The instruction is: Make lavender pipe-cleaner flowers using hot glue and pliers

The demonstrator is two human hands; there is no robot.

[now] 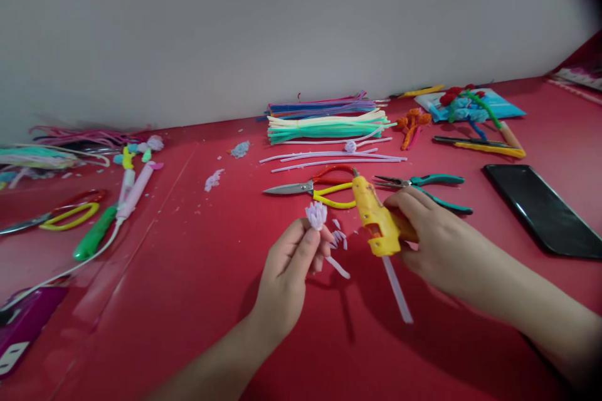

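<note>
Pinched between the thumb and fingers of my left hand (294,263) is a small lilac pipe-cleaner flower (316,215), its tuft pointing up. A lilac stem end (338,267) shows below those fingers. My right hand (430,232) is wrapped round the handle of a yellow hot glue gun (376,216). A clear glue stick (397,291) juts from the gun's rear, and its nozzle points away from me, apart from the flower. Just beyond the hands lie scissors (313,188) with red and yellow handles and teal-handled pliers (423,187). Short lilac offcuts (339,238) lie beside my left fingers.
Bundles of green and cream pipe cleaners (329,128) lie near the wall, with loose lilac ones (333,160) in front. A black phone (540,210) lies right. More scissors (61,213), a green-handled tool (96,235) and a white cable (89,257) are at left on the red table (188,301).
</note>
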